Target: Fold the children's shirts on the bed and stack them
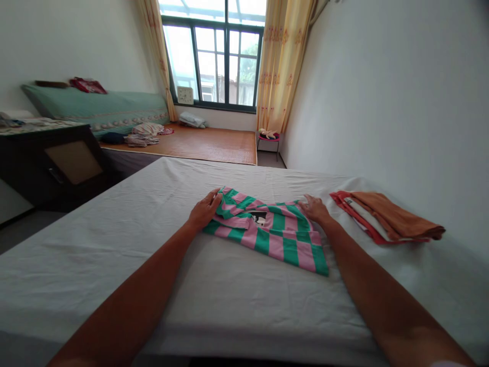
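Pink-and-green striped garment (273,232), half-folded, flat under left hand (204,210) and right hand (315,208)

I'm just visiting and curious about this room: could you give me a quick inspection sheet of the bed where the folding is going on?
Surface: bed with white sheet, lightly wrinkled.
Job's things: pink-and-green striped garment, lying flat, partly folded.
Clutter: folded orange and red clothes to the right, apart from the garment.
Hands: left hand and right hand resting flat on the garment's far edges.
Cables: nothing seen.
Surroundings: window, yellow curtains, dark cabinet.
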Demonstrator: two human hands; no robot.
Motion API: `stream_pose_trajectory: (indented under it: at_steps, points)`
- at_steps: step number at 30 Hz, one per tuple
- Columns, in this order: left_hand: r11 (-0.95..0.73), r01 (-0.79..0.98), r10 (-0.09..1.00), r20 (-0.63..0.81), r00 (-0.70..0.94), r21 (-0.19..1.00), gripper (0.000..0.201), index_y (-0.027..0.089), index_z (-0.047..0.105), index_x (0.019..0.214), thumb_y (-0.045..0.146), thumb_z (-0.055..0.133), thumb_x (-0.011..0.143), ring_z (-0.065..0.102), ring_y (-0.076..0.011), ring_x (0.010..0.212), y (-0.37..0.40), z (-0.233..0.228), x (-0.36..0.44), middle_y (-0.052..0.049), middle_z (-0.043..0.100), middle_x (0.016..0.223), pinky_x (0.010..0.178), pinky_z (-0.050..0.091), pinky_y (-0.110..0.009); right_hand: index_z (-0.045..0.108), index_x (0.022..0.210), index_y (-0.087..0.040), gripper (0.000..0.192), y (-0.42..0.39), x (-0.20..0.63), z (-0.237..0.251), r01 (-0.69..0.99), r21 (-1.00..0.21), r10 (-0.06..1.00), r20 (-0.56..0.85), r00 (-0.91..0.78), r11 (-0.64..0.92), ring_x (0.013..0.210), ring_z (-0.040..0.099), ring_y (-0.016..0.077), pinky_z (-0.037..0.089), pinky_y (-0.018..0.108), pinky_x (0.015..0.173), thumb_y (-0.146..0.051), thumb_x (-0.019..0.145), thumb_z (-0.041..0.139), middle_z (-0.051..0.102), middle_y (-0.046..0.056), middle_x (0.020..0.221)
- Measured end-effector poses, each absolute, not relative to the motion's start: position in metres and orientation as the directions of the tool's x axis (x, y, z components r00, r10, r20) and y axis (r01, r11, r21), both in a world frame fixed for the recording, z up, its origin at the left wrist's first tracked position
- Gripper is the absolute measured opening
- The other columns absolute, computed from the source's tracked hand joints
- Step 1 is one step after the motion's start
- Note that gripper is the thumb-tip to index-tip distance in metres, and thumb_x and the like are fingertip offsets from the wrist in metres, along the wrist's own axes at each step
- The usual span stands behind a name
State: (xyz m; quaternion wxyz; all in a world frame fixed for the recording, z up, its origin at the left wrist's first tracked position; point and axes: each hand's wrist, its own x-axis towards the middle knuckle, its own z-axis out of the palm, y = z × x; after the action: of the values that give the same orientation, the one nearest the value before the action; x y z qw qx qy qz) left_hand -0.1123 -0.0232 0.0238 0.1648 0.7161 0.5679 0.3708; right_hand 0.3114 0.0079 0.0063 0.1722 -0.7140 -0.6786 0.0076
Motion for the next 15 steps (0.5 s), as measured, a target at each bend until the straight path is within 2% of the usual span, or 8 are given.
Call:
stream_pose_trajectory:
  at_steps: [1,3,7,9,12,15]
  points:
    - [-0.297,0.707,0.939,0.332,0.093,0.642,0.054,0.026,0.047,0.138,0.052,0.039,0.091,0.064,-0.0219,0.095,-0.023,0.024,-0.113,-0.004,0.069,0.102,0.084,0.048,-0.031,0.055,0.129,-0.014,0.052,0.008,0.318,0.001,0.961,-0.272,0.976,0.193,0.105,-0.049,0.129,0.044,0.0318,0.034,0.047,0.106,-0.045,0.087,0.053,0.052,0.016,0.137]
    - [-0.303,0.742,0.938,0.327,0.119,0.598,0.059,0.027,0.045,0.14,0.049,0.05,0.086,0.064,-0.0208,0.085,-0.024,0.025,-0.114,-0.003,0.068,0.096,0.079,0.048,-0.031,0.062,0.117,-0.017,0.046,0.006,0.325,-0.006,0.945,-0.327,0.984,0.17,0.058,0.001,0.125,0.048,0.0302,0.036,0.044,0.105,-0.048,0.084,0.056,0.057,0.014,0.132]
    - [-0.349,0.754,0.914,0.378,0.144,0.557,0.055,0.027,0.052,0.134,0.037,0.054,0.081,0.061,-0.0176,0.077,-0.025,0.026,-0.115,0.0,0.066,0.088,0.077,0.048,-0.029,0.065,0.087,-0.02,0.03,0.004,0.328,-0.001,0.858,-0.49,0.974,0.221,-0.047,0.153,0.098,0.062,0.0245,0.046,0.038,0.091,-0.048,0.08,0.058,0.07,0.008,0.1]
    - [-0.371,0.686,0.911,0.387,0.14,0.626,0.051,0.025,0.056,0.13,0.035,0.053,0.08,0.058,-0.0154,0.072,-0.025,0.028,-0.114,0.001,0.065,0.083,0.073,0.049,-0.027,0.063,0.087,-0.02,0.033,0.003,0.328,0.006,0.775,-0.614,0.962,0.271,0.028,0.15,0.085,0.063,0.0227,0.049,0.037,0.082,-0.052,0.08,0.056,0.07,0.007,0.089]
    - [-0.324,0.437,0.945,0.312,0.102,0.839,0.057,0.019,0.053,0.132,0.039,0.056,0.079,0.054,-0.012,0.06,-0.028,0.034,-0.109,0.003,0.058,0.07,0.063,0.051,-0.026,0.06,0.098,-0.021,0.041,-0.003,0.333,0.022,0.521,-0.832,0.939,0.309,0.15,0.191,0.079,0.063,0.0208,0.052,0.035,0.074,-0.057,0.078,0.056,0.07,0.006,0.085]
    - [-0.222,0.204,0.972,0.201,0.12,0.954,0.065,0.017,0.051,0.132,0.042,0.064,0.073,0.055,-0.0104,0.056,-0.033,0.043,-0.105,0.004,0.056,0.067,0.058,0.052,-0.025,0.06,0.099,-0.023,0.044,-0.019,0.344,0.042,0.301,-0.913,0.956,0.292,0.015,0.274,0.085,0.064,0.0197,0.051,0.034,0.077,-0.057,0.071,0.066,0.069,0.005,0.094]
